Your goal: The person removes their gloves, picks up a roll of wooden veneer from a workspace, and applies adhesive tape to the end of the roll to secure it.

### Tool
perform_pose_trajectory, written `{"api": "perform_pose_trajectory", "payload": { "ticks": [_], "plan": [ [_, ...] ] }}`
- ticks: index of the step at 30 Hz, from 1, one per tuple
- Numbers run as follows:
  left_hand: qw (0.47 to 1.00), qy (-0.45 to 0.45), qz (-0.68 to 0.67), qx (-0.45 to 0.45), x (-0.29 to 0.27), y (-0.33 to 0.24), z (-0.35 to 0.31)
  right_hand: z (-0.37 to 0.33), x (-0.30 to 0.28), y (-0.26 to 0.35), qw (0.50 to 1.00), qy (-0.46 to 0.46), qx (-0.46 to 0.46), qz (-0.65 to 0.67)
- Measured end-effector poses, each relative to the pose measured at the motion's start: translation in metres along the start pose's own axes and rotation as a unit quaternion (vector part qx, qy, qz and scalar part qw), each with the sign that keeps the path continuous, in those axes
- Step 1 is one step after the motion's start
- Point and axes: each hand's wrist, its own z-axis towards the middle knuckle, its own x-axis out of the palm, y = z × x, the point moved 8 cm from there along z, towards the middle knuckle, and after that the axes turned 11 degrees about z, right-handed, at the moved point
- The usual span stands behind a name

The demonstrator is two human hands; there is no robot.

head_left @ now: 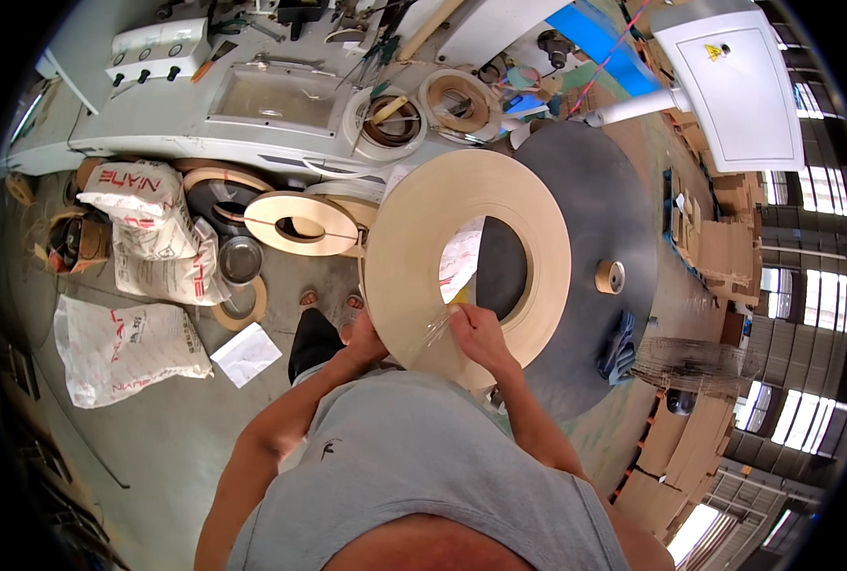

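A large beige roll of edge-banding tape (414,247), ring-shaped with a wide hole, is held up in front of me above a round dark turntable (585,209). My left hand (366,338) grips the roll's lower left rim from behind. My right hand (476,328) pinches clear wrapping film (435,328) at the roll's lower inner edge. A white paper label (461,257) shows through the hole. A small cardboard core (611,277) stands at the turntable's middle.
Several smaller tape rolls (299,224) lie on the floor and on a grey machine (252,105) beyond. White sacks (142,238) lie at left, a paper sheet (245,354) on the floor. Cardboard stacks (690,447) and a white cabinet (737,86) stand at right.
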Motion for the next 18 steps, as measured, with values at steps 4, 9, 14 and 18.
{"api": "perform_pose_trajectory", "payload": {
  "ticks": [4,9,14,18],
  "plan": [
    [0.851,0.001,0.485,0.2,0.023,-0.007,0.004,0.013,-0.001,-0.01,0.998,0.001,0.003,0.064],
    [0.894,0.078,0.411,0.163,0.031,-0.008,0.003,0.024,-0.007,-0.003,0.998,0.033,-0.003,0.053],
    [0.988,0.102,0.12,0.008,0.03,-0.002,0.017,0.026,-0.007,0.02,0.993,0.088,0.075,0.019],
    [0.994,0.101,0.048,-0.017,0.042,0.006,0.024,0.029,-0.004,0.029,0.993,0.111,0.039,0.024]
  ]
}}
